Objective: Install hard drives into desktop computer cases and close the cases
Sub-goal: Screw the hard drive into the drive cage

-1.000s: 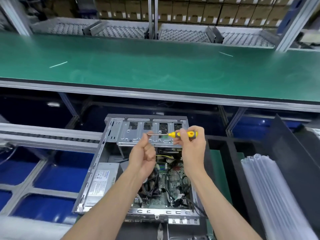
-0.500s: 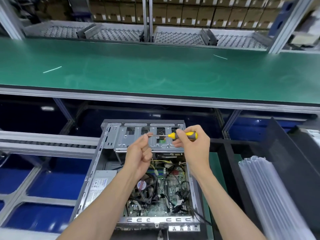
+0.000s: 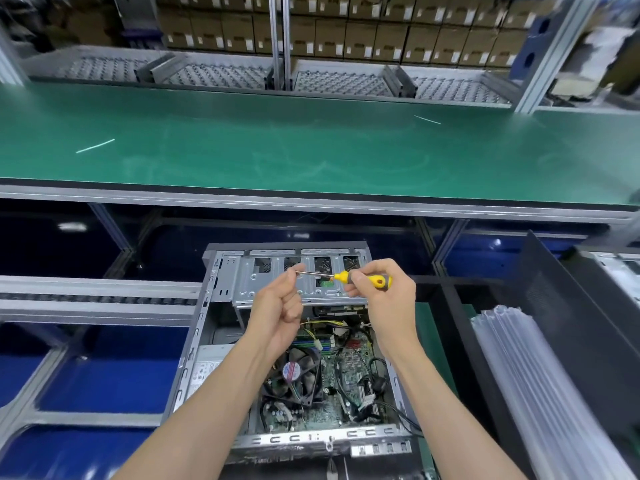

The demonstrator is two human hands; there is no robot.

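Note:
An open desktop computer case (image 3: 194, 358) lies flat below me, its motherboard, black fan (image 3: 294, 375) and cables exposed. A metal drive cage (image 3: 273, 285) spans the case's far end. My right hand (image 3: 384, 299) grips the yellow-and-grey handle of a screwdriver (image 3: 363, 279), held level above the cage. My left hand (image 3: 280, 306) pinches the tip of the screwdriver's shaft with curled fingers; whether a screw sits there I cannot tell.
A wide green conveyor belt (image 3: 311, 150) runs across beyond the case. A black side panel (image 3: 571, 323) leans at right beside a stack of clear plastic bags (image 3: 540, 382). Another case (image 3: 616, 271) sits far right. Roller racks and cardboard boxes line the back.
Both hands stay together at the screwdriver above the drive cage. My view has tilted down slightly, showing more of the case's near end.

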